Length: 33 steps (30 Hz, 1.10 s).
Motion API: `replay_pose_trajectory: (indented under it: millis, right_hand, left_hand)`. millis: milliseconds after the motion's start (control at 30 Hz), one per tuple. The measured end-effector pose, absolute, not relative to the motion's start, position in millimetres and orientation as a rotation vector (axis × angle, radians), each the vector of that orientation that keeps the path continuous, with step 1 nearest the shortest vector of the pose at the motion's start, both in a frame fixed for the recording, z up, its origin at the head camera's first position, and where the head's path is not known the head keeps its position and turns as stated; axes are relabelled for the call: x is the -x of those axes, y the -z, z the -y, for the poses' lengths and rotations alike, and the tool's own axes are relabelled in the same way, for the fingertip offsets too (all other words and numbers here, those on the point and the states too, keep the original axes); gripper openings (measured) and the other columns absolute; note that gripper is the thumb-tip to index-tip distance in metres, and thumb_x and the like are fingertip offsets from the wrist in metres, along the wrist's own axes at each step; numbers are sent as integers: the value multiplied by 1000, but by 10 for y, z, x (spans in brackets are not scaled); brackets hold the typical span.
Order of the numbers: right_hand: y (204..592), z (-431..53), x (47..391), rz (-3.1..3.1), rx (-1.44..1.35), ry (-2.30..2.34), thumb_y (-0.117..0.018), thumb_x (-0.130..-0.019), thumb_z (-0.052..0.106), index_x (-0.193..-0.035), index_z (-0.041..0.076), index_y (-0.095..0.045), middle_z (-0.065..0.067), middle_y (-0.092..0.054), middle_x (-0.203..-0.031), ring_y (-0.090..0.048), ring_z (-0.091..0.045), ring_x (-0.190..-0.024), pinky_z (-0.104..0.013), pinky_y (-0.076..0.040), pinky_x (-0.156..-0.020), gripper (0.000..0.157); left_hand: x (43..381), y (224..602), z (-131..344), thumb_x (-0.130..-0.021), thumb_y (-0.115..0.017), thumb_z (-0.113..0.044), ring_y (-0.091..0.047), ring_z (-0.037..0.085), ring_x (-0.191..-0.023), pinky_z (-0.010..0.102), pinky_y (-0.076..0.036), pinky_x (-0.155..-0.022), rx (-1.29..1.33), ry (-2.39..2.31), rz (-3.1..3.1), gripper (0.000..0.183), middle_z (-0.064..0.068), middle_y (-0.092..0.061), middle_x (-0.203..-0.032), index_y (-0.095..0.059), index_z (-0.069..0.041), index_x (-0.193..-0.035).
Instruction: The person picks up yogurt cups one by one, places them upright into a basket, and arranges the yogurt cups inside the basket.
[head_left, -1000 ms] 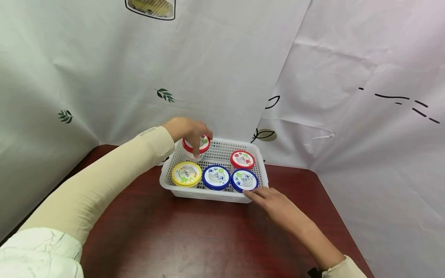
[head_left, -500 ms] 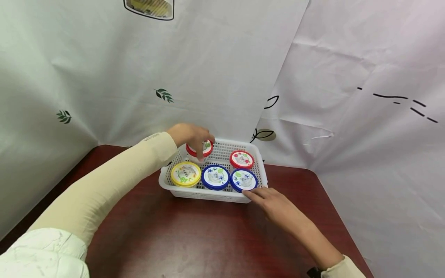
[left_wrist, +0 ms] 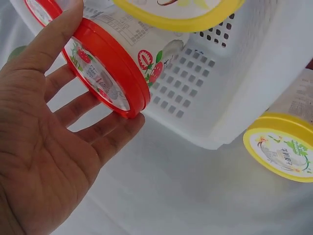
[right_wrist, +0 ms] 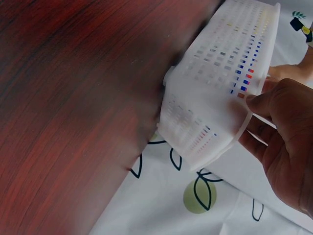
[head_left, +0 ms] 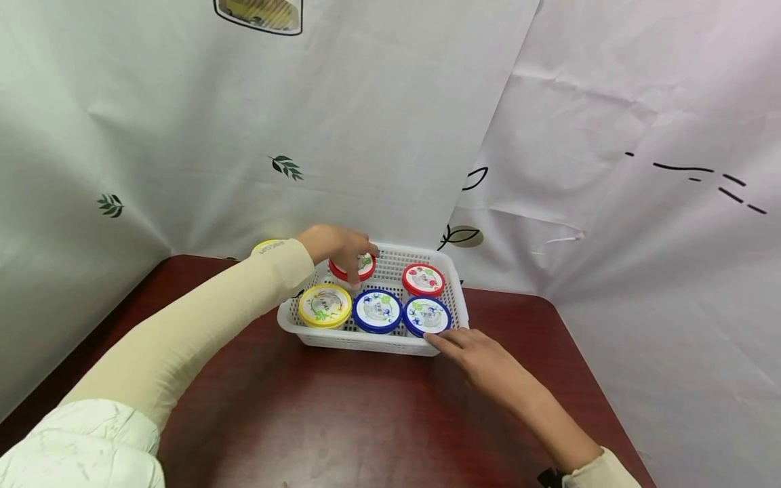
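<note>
In the head view a white plastic basket (head_left: 366, 344) with slotted walls holds several round lidded tubs. My left hand (head_left: 339, 248) grips a red-lidded tub (head_left: 367, 266) at the basket's back left. In the left wrist view thumb and fingers span that tub's red lid (left_wrist: 113, 55), which has strawberry pictures. My right hand (head_left: 478, 352) holds the basket's front right corner, thumb outside the wall and fingers over the rim, as the right wrist view shows. Nearby inside are a yellow-lidded tub (head_left: 326, 306), two blue-lidded tubs (head_left: 378, 312) and another red-lidded tub (head_left: 424, 280).
Outside the basket, behind the left sleeve (head_left: 232, 291), another yellow-lidded tub (left_wrist: 279, 152) stands at the back left. The dark red table (head_left: 342, 413) reaches to white patterned cloth (head_left: 378, 135) hanging at the back and sides.
My left hand has moved down and slightly right, lowering the red-lidded tub into the basket's back left. A yellow lid has come into view behind the left sleeve. The right hand stays put.
</note>
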State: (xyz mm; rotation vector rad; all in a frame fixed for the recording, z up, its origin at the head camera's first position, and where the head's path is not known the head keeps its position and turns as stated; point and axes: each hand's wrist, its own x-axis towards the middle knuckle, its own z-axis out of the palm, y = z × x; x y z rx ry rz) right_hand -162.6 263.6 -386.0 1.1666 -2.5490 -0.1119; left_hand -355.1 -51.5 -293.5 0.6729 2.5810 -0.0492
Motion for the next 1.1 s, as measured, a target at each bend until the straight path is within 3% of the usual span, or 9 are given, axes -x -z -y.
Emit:
replay_pose_trajectory:
  millis: [267, 533, 1100]
  right_hand:
    - [3850, -2638, 1625, 2553, -1160, 126, -87, -91, -5, -151, 18, -72, -5, -78, -127, -75, -23, -115, -42, -65, -102, 66]
    - [3856, -2639, 1637, 2558, -1155, 139, -87, -90, -5, -151, 17, -72, -5, -78, -126, -76, -23, -114, -41, -65, -100, 66]
    - [3863, -2641, 1637, 2563, -1155, 161, -89, -91, -2, -151, 18, -72, -4, -78, -125, -75, -23, -115, -39, -65, -102, 65]
  left_hand:
    - [3585, 3019, 467, -97, -90, -42, -53, 35, -151, 59, -52, -126, -710, 69, -2582, 91, 12, -45, -176, -44, -29, -174]
    - [3587, 3052, 430, -98, -89, -46, -46, 38, -161, 64, -46, -129, -704, 76, -2575, 91, 13, -36, -183, -43, -30, -175]
    - [3587, 3070, 282, -105, -75, -56, -37, 43, -169, 66, -36, -136, -644, 83, -2580, 91, 19, -26, -187, -34, -21, -179]
